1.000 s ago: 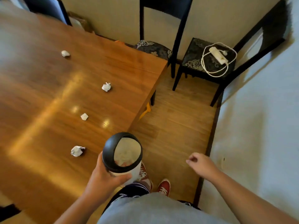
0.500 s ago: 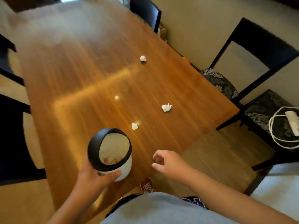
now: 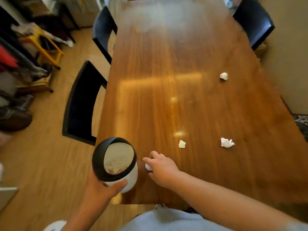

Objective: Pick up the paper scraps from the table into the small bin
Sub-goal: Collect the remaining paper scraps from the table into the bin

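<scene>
My left hand grips a small white bin with a black ring lid, tilted, just over the near left edge of the wooden table. Crumpled paper lies inside it. My right hand rests on the table right beside the bin, thumb and fingers closed around a white paper scrap that still touches the wood. Three more scraps lie further out: a small one, a larger one to its right, and a far one.
Two black chairs stand along the table's left side, another black chair at the far right corner. A yellow stool and piled clutter fill the floor at left. A wall runs close along the table's right side.
The view has swung left onto the table. My right hand came in from over the floor and closed on the nearest scrap. The bin stays in my left hand.
</scene>
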`<state>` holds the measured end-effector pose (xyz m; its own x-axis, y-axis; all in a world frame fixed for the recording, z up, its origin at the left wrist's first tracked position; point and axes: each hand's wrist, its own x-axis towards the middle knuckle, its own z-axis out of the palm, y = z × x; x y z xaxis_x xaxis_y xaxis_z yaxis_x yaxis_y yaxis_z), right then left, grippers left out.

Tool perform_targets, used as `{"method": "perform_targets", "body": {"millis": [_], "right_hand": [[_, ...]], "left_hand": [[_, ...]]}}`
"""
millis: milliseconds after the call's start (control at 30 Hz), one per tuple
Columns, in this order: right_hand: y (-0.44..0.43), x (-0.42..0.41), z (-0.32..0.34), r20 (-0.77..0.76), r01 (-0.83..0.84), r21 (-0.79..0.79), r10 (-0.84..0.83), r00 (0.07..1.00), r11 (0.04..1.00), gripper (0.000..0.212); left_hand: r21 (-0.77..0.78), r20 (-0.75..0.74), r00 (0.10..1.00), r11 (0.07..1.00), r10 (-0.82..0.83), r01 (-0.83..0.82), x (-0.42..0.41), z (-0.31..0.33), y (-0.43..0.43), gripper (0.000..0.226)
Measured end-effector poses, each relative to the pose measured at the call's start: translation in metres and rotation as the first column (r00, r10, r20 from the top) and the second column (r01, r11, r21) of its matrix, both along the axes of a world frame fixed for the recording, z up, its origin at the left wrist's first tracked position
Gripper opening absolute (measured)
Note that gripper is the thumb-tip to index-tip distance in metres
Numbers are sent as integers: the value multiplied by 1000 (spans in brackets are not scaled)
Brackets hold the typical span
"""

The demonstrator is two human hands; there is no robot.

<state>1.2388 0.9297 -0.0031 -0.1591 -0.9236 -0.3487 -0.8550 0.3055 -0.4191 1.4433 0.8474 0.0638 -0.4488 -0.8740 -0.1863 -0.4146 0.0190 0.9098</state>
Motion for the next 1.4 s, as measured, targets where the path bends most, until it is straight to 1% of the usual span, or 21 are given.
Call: {"method": "perform_targets", "body": {"millis": [67, 133, 233, 300, 367, 467, 633, 733, 800, 867, 933, 1033, 1100, 1133, 1167, 1200, 1233, 1267, 1300, 1333, 1400], "right_hand": [[-4, 0, -5, -62, -116, 19, 117, 991, 993, 52], [-1, -3, -9, -83, -196, 36, 199, 977, 980, 50], [10, -14, -12, -52, -199, 32, 200, 978, 980, 44], [20, -23, -12, -52, -182, 17, 182, 982, 983, 40], [31, -35, -9, -19, -133, 10, 133, 991, 991, 40], [50, -56, -2, 77, 9, 32, -11, 997, 999, 41], [78, -81, 22, 206, 209, 61, -217, 954, 976, 38], [83, -94, 54, 311, 314, 2, -299, 902, 949, 38], [81, -100, 86, 386, 387, -95, -324, 864, 917, 37], [78, -103, 125, 446, 441, -257, -299, 844, 860, 35], [78, -104, 167, 494, 492, -447, -252, 832, 747, 36], [82, -101, 225, 537, 529, -694, -138, 832, 488, 34], [83, -97, 238, 553, 543, -782, -62, 831, 306, 35], [81, -92, 236, 541, 536, -802, -59, 839, 264, 36], [77, -88, 229, 512, 509, -811, -72, 856, 289, 37], [73, -81, 217, 441, 441, -796, -102, 892, 414, 40], [69, -72, 203, 312, 322, -723, -126, 942, 611, 44], [67, -65, 190, 154, 182, -609, -110, 982, 772, 50], [67, -63, 177, 35, 75, -540, -67, 997, 839, 53], [67, -66, 168, 22, 56, -545, -52, 998, 836, 54], [63, -84, 154, 136, 182, -601, -125, 983, 778, 46]], "left_hand": [[21, 2, 999, 999, 38, -38, 2, 3, 13, 109], [39, 8, 996, 995, 92, -93, 4, 1, 26, 115], [83, 8, 986, 982, 169, -169, 1, -5, 45, 123], [91, 13, 979, 975, 202, -203, -3, -8, 56, 122], [98, 8, 973, 968, 232, -232, -8, -10, 66, 113], [104, -2, 973, 968, 229, -227, -19, -13, 75, 109], [94, -37, 986, 983, 164, -160, -38, -15, 79, 95], [96, -44, 993, 990, 112, -107, -52, -17, 77, 101], [100, -42, 996, 992, 78, -74, -62, -17, 75, 110], [96, -51, 998, 995, 44, -39, -71, -18, 72, 110], [80, -69, 997, 997, 16, -11, -80, -18, 70, 102], [62, -82, 996, 998, -22, 27, -89, -19, 69, 102], [71, -90, 995, 996, -38, 45, -93, -20, 68, 107], [71, -94, 994, 996, -48, 55, -94, -19, 67, 107], [65, -104, 993, 996, -54, 61, -96, -18, 66, 106], [61, -121, 991, 996, -54, 62, -97, -18, 66, 104], [61, -140, 989, 996, -53, 62, -99, -17, 65, 102], [58, -155, 986, 996, -54, 64, -100, -16, 63, 100], [51, -164, 985, 997, -56, 65, -99, -16, 61, 100], [44, -167, 984, 997, -58, 66, -97, -16, 59, 100], [48, -152, 987, 997, -47, 55, -93, -16, 54, 101]]}}
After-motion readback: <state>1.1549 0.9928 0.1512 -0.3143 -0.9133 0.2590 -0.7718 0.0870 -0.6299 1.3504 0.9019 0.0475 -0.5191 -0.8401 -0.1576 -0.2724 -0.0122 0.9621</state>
